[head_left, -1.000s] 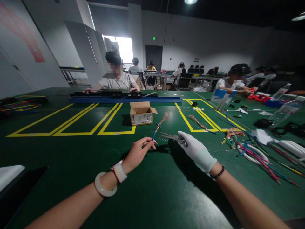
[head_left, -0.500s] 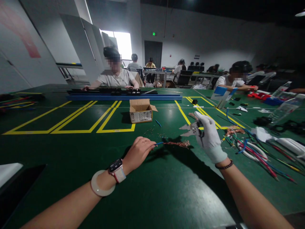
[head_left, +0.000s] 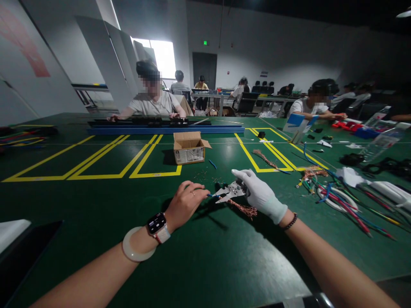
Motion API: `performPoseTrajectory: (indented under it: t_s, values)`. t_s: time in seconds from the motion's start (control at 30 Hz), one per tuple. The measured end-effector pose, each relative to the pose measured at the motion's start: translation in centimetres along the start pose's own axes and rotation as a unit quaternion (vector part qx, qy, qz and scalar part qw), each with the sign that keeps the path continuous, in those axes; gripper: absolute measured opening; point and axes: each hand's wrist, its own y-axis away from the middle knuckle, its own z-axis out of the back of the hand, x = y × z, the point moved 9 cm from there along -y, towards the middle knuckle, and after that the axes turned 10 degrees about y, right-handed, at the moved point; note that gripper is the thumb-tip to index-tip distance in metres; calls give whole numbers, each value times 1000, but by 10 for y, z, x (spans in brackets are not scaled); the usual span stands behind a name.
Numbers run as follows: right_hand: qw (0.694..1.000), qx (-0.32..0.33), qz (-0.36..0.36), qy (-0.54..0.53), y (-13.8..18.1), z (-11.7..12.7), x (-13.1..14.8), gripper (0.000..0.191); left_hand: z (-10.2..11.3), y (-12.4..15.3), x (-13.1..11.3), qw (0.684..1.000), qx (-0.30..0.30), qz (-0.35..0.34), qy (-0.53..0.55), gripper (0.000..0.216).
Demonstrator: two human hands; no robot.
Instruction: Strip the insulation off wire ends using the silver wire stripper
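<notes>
On the green tabletop [head_left: 192, 269] I see an open cardboard box [head_left: 189, 155]; before it, the gloved right hand [head_left: 261, 194] wraps its fingers round pliers [head_left: 235, 191], jaws parted at the copper-frayed blue wire [head_left: 244, 209] that the bare left hand [head_left: 185, 203] pinches. A blue offcut [head_left: 212, 164] lies near the box.

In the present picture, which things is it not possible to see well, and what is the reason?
All in the head view:
- Near end of the blue wire: hidden by the left hand.
- Handles of the pliers: covered by the gloved right hand.
- Bottom of the cardboard box: behind its front side.
- White object: cut off by the left edge.
</notes>
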Motion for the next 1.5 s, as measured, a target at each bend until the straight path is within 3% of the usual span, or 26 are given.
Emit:
performPoseTrajectory:
  t_s: [0.27, 0.53, 1.0, 1.3, 1.5]
  values:
    - [994, 32, -25, 100, 0, -5, 1, 77, 0, 1, -6, 999, 8, -32, 16, 20]
    - [970, 58, -59, 227, -2, -2, 0, 65, 6, 2, -14, 997, -33, -70, -11, 18]
    - [954, 110, -59, 273, -3, -7, 2, 39, 11, 3, -18, 995, -48, -90, -9, 15]
    - [948, 106, -54, 296, -3, -8, -2, 28, 8, 4, -11, 997, -41, -69, -7, 17]
    - [955, 89, -63, 276, -2, -9, -6, 35, 5, 4, -8, 998, -25, -56, -16, 17]
